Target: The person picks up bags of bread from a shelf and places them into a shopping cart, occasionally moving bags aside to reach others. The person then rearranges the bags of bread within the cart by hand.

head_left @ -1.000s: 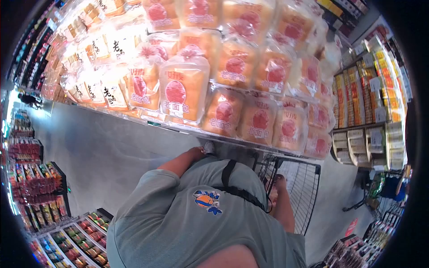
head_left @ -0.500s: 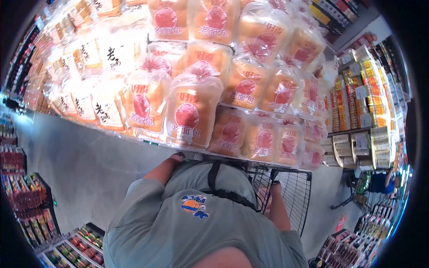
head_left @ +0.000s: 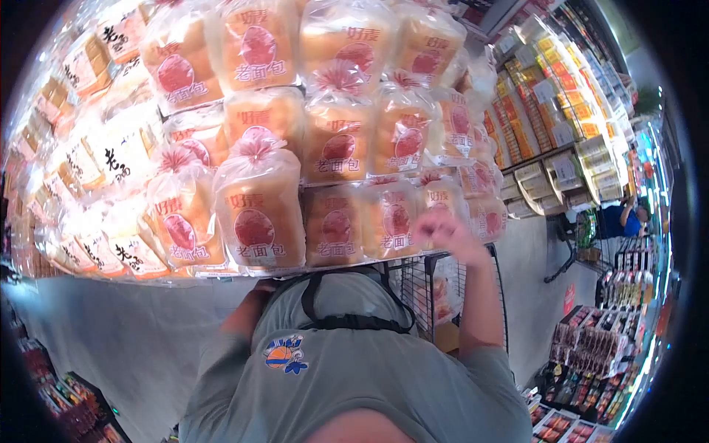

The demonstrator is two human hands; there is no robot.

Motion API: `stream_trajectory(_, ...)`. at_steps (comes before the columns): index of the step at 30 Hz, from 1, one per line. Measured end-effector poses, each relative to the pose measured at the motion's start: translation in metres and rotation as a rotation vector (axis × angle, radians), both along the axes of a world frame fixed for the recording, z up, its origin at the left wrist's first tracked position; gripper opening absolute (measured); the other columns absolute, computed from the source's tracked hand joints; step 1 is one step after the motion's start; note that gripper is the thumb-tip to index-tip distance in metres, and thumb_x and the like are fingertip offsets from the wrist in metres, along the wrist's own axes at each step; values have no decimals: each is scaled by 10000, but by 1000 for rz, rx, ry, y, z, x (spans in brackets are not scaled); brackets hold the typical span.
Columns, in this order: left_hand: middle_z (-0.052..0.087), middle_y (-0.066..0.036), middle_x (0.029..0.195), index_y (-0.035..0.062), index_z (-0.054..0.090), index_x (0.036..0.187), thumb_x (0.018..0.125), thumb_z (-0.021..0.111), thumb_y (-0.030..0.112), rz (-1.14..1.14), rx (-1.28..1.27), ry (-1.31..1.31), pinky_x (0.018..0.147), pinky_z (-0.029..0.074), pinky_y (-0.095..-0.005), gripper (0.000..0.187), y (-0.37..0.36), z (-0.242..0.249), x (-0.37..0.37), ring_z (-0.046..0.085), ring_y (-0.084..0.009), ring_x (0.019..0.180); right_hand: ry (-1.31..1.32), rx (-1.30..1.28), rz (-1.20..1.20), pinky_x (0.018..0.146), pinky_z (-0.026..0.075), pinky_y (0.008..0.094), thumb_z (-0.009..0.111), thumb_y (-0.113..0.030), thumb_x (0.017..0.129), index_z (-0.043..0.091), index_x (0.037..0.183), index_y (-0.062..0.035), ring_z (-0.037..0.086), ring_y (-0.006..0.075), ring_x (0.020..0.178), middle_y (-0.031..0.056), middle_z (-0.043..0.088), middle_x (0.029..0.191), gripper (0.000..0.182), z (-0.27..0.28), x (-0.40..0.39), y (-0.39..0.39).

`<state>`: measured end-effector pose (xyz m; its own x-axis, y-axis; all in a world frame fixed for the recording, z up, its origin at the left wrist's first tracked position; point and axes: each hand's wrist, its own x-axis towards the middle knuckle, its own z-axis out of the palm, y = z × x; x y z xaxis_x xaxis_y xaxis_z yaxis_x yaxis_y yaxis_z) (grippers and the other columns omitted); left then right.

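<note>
My right hand (head_left: 445, 230) is raised in front of the lowest row of bagged loaves, slightly blurred, its fingers loosely bent and apart with nothing in them. It overlaps a bagged bread loaf (head_left: 437, 198) in this view. Next to it stands another bagged loaf (head_left: 396, 220) with a red round print. My left hand (head_left: 266, 286) is low by my waist at the display's front edge, its fingers hidden. A larger bagged loaf (head_left: 256, 214), its top twisted closed, stands above that hand.
A black wire shopping cart (head_left: 496, 292) is at my right, with a bagged item (head_left: 442, 301) inside. Flat white-labelled bread packs (head_left: 122, 166) fill the display's left. Shelves of yellow packets (head_left: 550, 81) stand to the right, and a person in blue (head_left: 619, 220) is beyond.
My right hand has risen from the cart to the lower loaves. The view has shifted, so the bread display sits further left. My left hand is now mostly hidden at the display's edge.
</note>
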<state>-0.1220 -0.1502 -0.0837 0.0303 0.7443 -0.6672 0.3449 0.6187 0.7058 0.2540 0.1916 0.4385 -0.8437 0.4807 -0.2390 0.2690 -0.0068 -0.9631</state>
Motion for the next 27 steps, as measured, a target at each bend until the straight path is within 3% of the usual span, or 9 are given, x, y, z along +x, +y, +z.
stream_trajectory(1,661,-87,1129,74,668,1092,746,696,498,-7,4,1,880,487,-366,547,0,1,-3,607,-219,1023,105,234,-65,859,488,340,467,-336,994,564,1123,-1,597,183,1028,99,635,1043,372,1,3,27)
stream_trajectory(2,661,-88,1129,74,667,1094,749,693,496,-12,9,1,882,486,-366,546,-3,2,-4,607,-219,1025,531,238,-288,871,474,323,465,-323,997,548,1107,-6,580,166,1024,88,610,1049,345,8,-19,45)
stream_trajectory(4,659,-88,1131,75,665,1098,753,688,493,-20,19,-2,884,484,-365,542,-13,4,-4,605,-218,1028,593,377,-787,894,460,323,510,-349,977,527,1161,1,560,163,1044,91,581,1096,396,22,-28,89)
stream_trajectory(8,657,-88,1134,75,660,1106,763,677,487,-44,44,0,890,480,-364,536,-19,11,-13,602,-218,1034,177,492,-1136,888,449,298,582,-273,944,556,1174,-2,567,172,1054,87,592,1092,356,-52,-3,216)
stream_trajectory(12,654,-89,1137,76,655,1114,772,666,480,-26,75,2,895,475,-363,529,27,7,-28,599,-218,1041,-148,622,-1091,834,464,291,595,-276,935,621,1078,8,604,162,953,73,649,986,319,-89,6,249)
stream_trajectory(14,653,-89,1138,76,653,1118,777,661,477,-11,95,7,897,473,-362,526,-15,14,-1,598,-218,1044,-225,708,-1096,828,494,370,623,-278,886,643,1000,36,659,294,898,187,684,904,334,-90,4,239)
stream_trajectory(17,651,-90,1141,77,649,1124,784,653,472,0,138,28,901,470,-362,521,-10,22,1,596,-218,1049,-306,868,-1091,782,491,412,618,-249,881,635,931,25,645,331,840,195,668,855,279,-80,7,233)
stream_trajectory(22,648,-90,1145,78,643,1134,796,639,464,-11,186,43,908,465,-360,513,-2,29,-3,592,-218,1057,-213,1012,-1107,776,454,439,525,-151,924,564,912,16,586,375,856,214,611,894,172,-58,3,202)
stream_trajectory(27,645,-91,1148,79,638,1144,807,626,456,-26,182,31,914,460,-359,505,8,32,-17,589,-218,1064,-84,1150,-1251,766,454,411,513,-139,935,552,947,17,578,338,841,194,588,920,162,-29,19,158)
